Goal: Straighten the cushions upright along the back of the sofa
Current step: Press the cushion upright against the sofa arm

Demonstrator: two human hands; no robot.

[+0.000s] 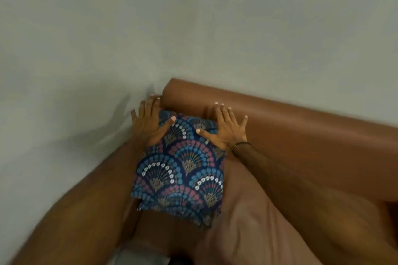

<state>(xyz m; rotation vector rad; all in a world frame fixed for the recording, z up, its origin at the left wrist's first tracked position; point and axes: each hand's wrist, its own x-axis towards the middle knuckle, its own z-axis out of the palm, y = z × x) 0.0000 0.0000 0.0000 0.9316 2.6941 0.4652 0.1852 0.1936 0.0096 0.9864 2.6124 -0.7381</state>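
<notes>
A dark blue cushion [183, 170] with a pink, blue and white fan pattern leans against the brown leather sofa back [280, 118], at the sofa's left end. My left hand [150, 122] lies flat on the cushion's upper left corner, fingers spread, fingertips reaching past the sofa's end. Spread flat as well, my right hand [226, 129] rests on the cushion's upper right corner, with its fingers on the sofa back. Neither hand grips the cushion. Its lower edge rests on the seat.
A pale grey-green wall [193, 17] rises right behind the sofa and to its left. The brown seat [247, 221] stretches out to the right of the cushion. A dark bracelet [239, 145] circles my right wrist.
</notes>
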